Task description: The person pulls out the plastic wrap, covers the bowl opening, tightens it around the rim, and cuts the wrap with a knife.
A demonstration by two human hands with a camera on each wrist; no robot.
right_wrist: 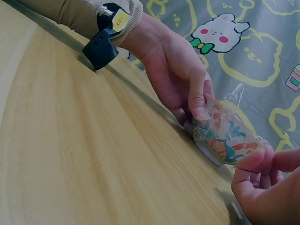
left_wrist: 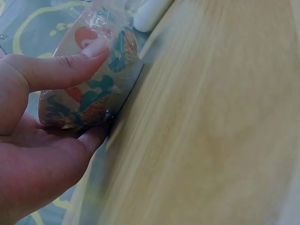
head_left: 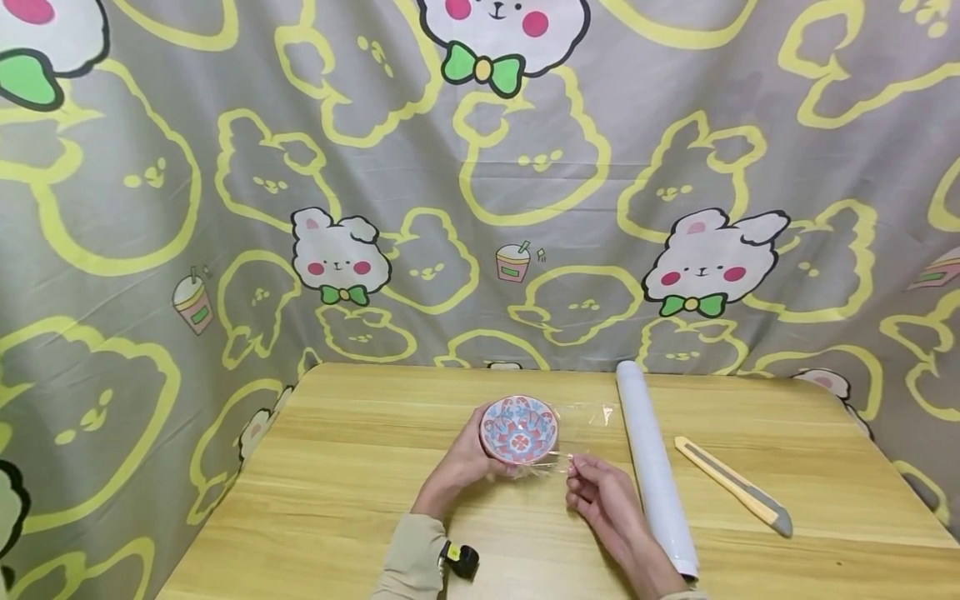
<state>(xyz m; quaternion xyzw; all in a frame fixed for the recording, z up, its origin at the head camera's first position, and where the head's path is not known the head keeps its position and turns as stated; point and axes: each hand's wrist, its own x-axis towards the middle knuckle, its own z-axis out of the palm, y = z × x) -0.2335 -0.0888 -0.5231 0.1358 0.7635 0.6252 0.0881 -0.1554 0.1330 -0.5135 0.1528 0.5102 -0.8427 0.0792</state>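
Observation:
A small bowl (head_left: 519,429) with a red and blue pattern stands on the table, its inside turned up. My left hand (head_left: 459,458) grips it from the left; in the left wrist view the thumb (left_wrist: 75,65) presses on the patterned side (left_wrist: 101,89). Clear plastic film (head_left: 588,423) covers the bowl and sticks out to its right, crinkled against the side. With thumb and fingertips my right hand (head_left: 609,504) pinches an edge of that film just right of the bowl; the right wrist view shows this right hand (right_wrist: 265,187) close beside the bowl (right_wrist: 225,136).
A long white roll (head_left: 654,467) lies lengthwise to the right of the bowl, close by my right hand. Beyond it lies a yellow and grey utility knife (head_left: 733,486). A patterned curtain (head_left: 420,183) hangs along the back and left edges of the wooden table (head_left: 315,467).

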